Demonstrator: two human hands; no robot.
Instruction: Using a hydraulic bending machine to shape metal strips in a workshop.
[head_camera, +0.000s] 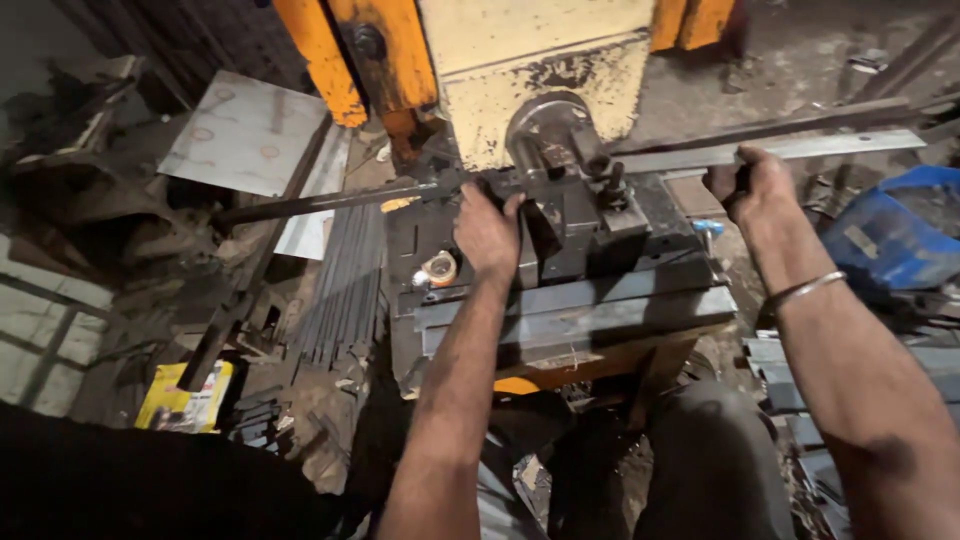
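Work in hand: a long flat steel bar (800, 148) lies across the die block (590, 225) of a yellow and orange press machine (530, 70), running out to the right. The right hand (752, 185) is closed around the bar just right of the die. The left hand (487, 235) rests on the left face of the die block, fingers curled against the tooling; whether this grip holds the bar or only steadies the block cannot be told. The bar sits under the round press head (545, 130); a darker length (320, 203) projects to the left.

Progress: the bar appears positioned for pressing; no finished mark is visible.

Surroundings: a bundle of thin strips (345, 285) lies left of the machine bed, a steel sheet (245, 135) behind it, a yellow packet (185, 397) on the floor, a blue container (890, 240) and stacked flat pieces (790, 385) to the right. Scrap crowds the floor on both sides.
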